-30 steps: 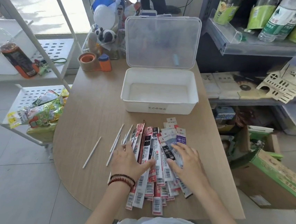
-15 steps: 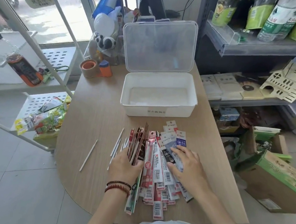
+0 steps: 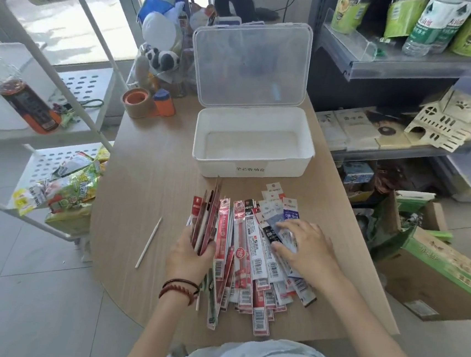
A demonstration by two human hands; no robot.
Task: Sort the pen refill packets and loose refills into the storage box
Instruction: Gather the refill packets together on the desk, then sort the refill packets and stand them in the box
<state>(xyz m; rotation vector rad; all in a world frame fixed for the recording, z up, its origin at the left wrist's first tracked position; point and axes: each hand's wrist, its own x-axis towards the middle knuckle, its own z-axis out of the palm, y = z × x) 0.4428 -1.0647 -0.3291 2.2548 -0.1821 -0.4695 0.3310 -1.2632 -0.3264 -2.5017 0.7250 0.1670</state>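
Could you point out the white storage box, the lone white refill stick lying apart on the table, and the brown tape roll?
White plastic storage box (image 3: pixel 281 171): head view, front wall.
Thin white loose refill stick (image 3: pixel 148 242): head view, middle of shaft.
Brown tape roll (image 3: pixel 137 112): head view, outer side.

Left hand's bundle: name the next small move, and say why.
Probably carry the bundle forward into the storage box: the left hand grips it on edge, lifted off the pile, and the box stands open, with nothing visible inside, just beyond.
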